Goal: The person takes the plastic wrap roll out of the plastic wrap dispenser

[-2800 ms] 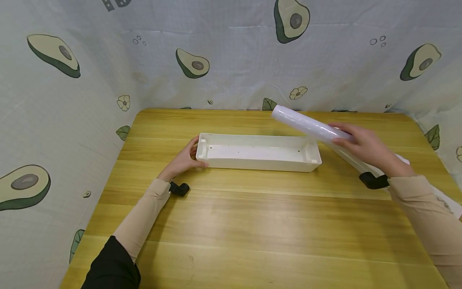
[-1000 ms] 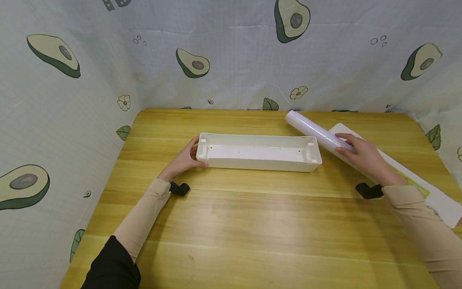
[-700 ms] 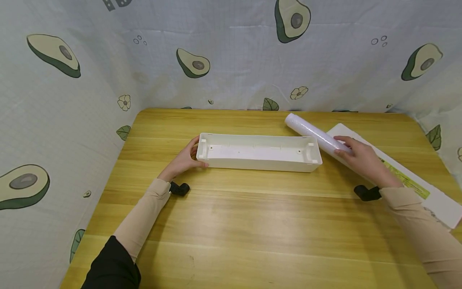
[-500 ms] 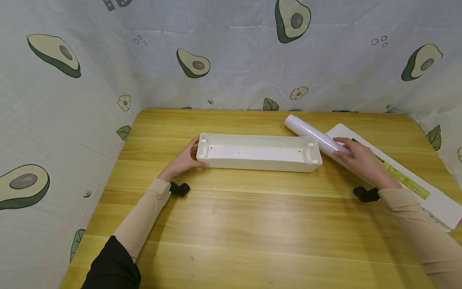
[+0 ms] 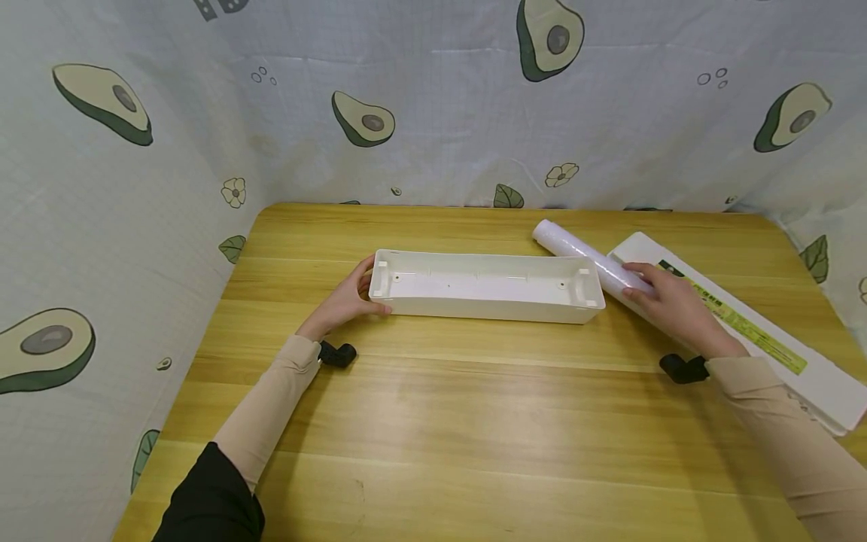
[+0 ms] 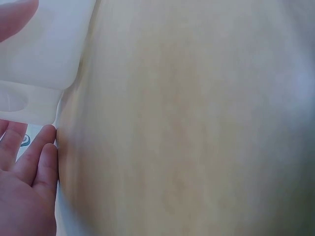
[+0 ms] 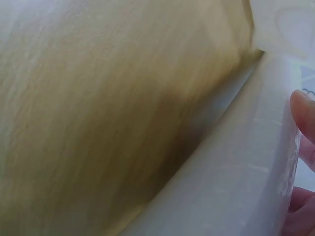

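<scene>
A long white plastic box [image 5: 488,309] lies at the table's middle with its hollow side up. My left hand [image 5: 342,305] holds its left end, thumb at the front corner and fingers behind. Part of that hand [image 6: 27,196] and a rounded corner of the box [image 6: 44,49] show in the left wrist view. To the right, my right hand [image 5: 684,310] grips a shiny roll of plastic wrap [image 5: 576,250], slanting from back left to front right past the box's right end. The thumb and some fingers hold the roll [image 7: 231,167] in the right wrist view.
A long white lid-like piece [image 5: 822,384] with a yellow-green label [image 5: 762,339] lies slantwise at the right, partly behind my right hand and the roll. The wooden table [image 5: 440,444] meets an avocado-print cloth [image 5: 433,150] at the back and sides.
My right hand has lowered the roll and shifted it toward the front, lately a little leftward. More of the labelled white piece shows. My left hand and the box have stayed put.
</scene>
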### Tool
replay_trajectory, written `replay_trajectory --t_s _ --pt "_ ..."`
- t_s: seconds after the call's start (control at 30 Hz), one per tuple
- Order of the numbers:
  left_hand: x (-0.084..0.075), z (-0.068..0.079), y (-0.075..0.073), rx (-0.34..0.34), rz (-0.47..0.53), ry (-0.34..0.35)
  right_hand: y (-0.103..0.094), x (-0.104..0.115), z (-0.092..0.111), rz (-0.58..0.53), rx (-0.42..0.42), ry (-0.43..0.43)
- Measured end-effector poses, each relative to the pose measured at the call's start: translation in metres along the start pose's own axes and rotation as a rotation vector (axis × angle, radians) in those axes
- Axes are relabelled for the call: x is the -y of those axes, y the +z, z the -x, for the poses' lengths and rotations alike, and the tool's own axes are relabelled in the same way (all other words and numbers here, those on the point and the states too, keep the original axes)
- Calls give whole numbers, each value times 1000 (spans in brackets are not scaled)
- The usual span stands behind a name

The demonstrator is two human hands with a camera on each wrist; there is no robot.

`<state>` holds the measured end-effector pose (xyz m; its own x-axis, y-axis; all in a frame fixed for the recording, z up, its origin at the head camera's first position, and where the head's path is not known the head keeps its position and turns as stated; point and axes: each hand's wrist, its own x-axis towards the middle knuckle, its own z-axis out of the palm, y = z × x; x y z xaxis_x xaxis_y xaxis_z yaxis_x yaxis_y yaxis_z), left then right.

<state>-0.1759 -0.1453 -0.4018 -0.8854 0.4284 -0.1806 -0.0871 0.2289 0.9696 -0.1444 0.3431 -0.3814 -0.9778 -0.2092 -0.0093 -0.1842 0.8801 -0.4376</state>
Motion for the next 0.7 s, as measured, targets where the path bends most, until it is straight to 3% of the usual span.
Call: replay_trajectory --t_s 0.4,0.7 --pt "-2 1 0 -2 -14 -4 -2 -1 -3 1 -30 21" --pt "-2 2 0 -2 -12 -10 -4 3 -5 8 8 51"
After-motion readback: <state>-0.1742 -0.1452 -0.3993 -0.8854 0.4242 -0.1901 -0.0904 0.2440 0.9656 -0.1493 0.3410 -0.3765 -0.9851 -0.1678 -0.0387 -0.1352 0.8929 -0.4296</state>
